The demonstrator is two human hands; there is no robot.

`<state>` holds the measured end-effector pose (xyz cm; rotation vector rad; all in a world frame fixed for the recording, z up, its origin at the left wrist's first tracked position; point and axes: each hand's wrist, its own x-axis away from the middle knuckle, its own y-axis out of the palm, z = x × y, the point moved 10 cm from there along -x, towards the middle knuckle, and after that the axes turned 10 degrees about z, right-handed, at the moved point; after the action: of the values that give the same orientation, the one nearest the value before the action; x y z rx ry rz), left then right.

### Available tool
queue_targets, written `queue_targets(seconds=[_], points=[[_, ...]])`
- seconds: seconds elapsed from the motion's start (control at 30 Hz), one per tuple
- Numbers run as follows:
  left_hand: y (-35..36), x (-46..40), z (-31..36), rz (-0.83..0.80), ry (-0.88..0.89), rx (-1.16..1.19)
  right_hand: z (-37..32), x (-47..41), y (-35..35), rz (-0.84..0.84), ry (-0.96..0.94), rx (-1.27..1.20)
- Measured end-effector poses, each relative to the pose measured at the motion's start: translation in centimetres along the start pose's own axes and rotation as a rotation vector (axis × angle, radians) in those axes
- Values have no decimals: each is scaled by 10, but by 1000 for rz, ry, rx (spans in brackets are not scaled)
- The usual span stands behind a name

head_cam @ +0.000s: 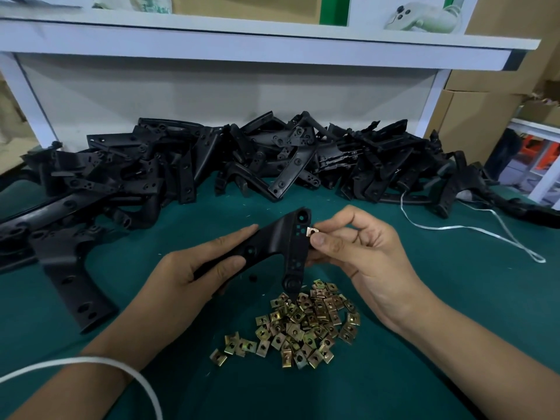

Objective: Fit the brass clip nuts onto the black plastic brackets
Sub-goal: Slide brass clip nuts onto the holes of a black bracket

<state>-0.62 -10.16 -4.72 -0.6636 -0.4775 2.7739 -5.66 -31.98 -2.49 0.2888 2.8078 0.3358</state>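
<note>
On my worktop (424, 298) the heap of clip nuts (300, 325) lies nearest me, at the centre. Just behind and above it I hold one bracket (272, 247), my left hand (194, 268) gripping its left end, my right hand (363, 247) at its right edge, where the fingers (321, 237) pinch a single clip nut (310, 231) against the edge. A lone bracket (69, 274) lies to the left of my left hand. Behind everything, a long pile of brackets (242, 159) runs across the worktop from left to right, beneath a shelf (257, 40). A strap (472, 228) trails on the worktop to the right.
</note>
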Motion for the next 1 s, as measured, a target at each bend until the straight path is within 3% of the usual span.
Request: queue_targets(seconds=[0.53,0.7,0.83,1.0], points=[[-7,6,25,110,170,-275,2,5,-4,57,20,129],[-6,10,37,224,261,-487,8,3,-8,127,22,137],[11,9,42,210,263,-529,4,5,-13,251,-103,395],[13,11,45,175,289,-564,-8,13,-9,265,-231,564]])
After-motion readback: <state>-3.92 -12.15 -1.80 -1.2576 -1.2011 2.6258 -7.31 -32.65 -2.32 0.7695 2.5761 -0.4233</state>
